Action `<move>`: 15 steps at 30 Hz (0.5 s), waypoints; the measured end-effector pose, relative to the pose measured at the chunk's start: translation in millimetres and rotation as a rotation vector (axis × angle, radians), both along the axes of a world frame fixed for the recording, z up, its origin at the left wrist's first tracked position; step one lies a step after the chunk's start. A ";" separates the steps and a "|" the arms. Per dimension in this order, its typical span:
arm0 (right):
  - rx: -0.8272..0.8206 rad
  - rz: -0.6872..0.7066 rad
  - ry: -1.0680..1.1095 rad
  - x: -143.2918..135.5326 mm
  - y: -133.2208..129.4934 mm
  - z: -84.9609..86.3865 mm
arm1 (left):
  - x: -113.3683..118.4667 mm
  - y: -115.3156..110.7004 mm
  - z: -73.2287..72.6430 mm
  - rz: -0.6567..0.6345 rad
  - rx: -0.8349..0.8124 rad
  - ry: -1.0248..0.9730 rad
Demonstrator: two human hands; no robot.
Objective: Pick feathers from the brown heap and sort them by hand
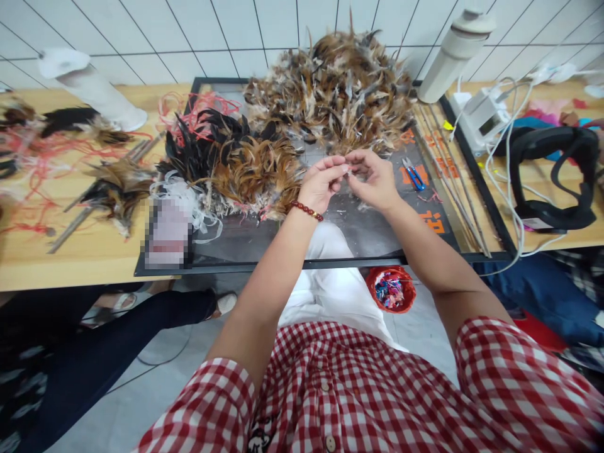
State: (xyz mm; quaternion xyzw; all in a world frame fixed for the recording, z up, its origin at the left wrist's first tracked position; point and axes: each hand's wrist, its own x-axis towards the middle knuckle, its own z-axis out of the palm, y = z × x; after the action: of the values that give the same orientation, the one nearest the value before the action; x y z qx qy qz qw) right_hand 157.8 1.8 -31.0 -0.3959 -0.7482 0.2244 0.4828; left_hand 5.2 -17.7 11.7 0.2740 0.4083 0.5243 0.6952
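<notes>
My left hand (324,180), with a beaded bracelet (306,210) at the wrist, is closed in a pinch. Its fingertips meet those of my right hand (374,179), also pinched, over the dark framed board (368,242). Whatever sits between the fingers is small and pale; I cannot make out what it is. Beside my left hand lies a heap of brown feathers (257,170) with black feathers (202,145) at its left. Beyond both hands rises a larger pile of brown and grey feathers (330,88). Blue-handled thread snips (414,175) lie right of my right hand.
Thin sticks (455,182) lie along the right side, near a power strip (467,119) with white cables and a black strap headset (554,176). White strips (201,211) and a blurred-out object (167,234) are at left. A red basket (413,296) stands below; people sit either side.
</notes>
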 end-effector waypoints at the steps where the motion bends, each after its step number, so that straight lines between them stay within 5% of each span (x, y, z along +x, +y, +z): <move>1: 0.000 -0.015 0.010 -0.1 -0.3 0.6 | -0.2 0.7 -1.4 0.016 0.015 0.019; 6: 0.014 0.000 0.052 -0.6 -5.6 8.9 | 1.1 9.1 -16.2 0.121 0.101 0.200; 11: -0.030 0.002 0.099 -1.7 -5.6 10.0 | 9.4 16.1 -35.1 0.307 0.353 0.491; 15: -0.067 -0.025 0.129 -3.3 -1.9 5.0 | 12.7 17.8 -45.4 0.343 0.483 0.540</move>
State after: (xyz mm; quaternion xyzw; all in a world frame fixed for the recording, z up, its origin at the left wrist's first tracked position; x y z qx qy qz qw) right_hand 154.5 -0.1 -26.0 -0.4060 -0.7025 0.2682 0.5194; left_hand 18.0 0.0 -33.7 0.4854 0.4812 0.6226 0.3809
